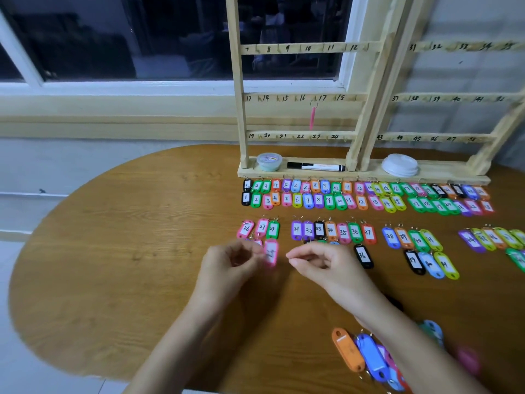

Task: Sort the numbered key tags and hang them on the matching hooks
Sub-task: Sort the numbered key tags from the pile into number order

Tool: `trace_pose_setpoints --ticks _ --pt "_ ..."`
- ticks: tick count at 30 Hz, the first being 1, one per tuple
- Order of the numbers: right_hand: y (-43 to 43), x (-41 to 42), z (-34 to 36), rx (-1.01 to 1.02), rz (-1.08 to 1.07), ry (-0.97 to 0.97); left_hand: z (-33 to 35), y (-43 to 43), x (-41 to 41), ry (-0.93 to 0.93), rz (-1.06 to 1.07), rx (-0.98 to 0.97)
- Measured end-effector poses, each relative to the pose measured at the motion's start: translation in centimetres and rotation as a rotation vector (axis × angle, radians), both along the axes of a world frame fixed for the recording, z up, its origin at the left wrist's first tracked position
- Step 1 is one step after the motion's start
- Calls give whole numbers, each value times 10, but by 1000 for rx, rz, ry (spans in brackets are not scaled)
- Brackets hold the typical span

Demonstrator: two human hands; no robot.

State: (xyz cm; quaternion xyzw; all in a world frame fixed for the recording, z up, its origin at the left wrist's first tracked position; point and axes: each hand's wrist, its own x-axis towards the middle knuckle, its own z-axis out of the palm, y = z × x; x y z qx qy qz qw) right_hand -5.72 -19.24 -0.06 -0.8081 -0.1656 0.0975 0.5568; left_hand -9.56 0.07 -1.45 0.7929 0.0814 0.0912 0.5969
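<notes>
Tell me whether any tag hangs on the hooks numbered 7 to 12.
No, the row marked 7 to 12 is bare; the one pink tag hangs lower, near 17.

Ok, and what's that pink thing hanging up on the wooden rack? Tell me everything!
It is a pink key tag, plastic by its look, the only one seen hanging on the wooden rack. A small metal ring at its top holds it to the rail, beside the written 17. It hangs straight down, turned edge-on, so it looks like a thin strip and its number is hidden. Nothing else touches it.
</notes>
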Motion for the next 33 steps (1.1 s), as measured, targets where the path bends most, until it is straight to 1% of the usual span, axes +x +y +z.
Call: trace_pose_setpoints --ticks 2,4,7,10,12,14,17,20,23,27,31,33 --pt "0 1 -2 -13 -2 -6 0 23 12 -38 140 102" --pt "0 2 -6 -41 15 -5 0 47 29 -59 244 279" --pt "1 1 -11 -85 50 -7 -2 66 52 18 274 486" --pt "1 1 -14 -86 66 -22 -8 67 63 64 255 577" --pt "0 1 -15 -77 66 -28 -8 67 62 35 252 613" --pt "0 2 -17 -77 65 -38 -10 68 56 -33 229 663" --pt "-1 2 -21 -79 73 -48 -18 72 42 -137 102 761" --pt "-2 1 -24 -72 88 -45 -27 73 32 -126 -2 852" --pt "-2 0 -25 -65 101 -37 -28 66 34 -106 -28 882" --pt "-4 -2 -20 -90 119 -56 -25 54 40 -138 -11 861" --pt "-16 -9 -6 -143 119 -145 -28 49 24 -200 -37 814" --pt "-27 -11 -1 -147 86 -174 -32 46 14 -205 -72 832"
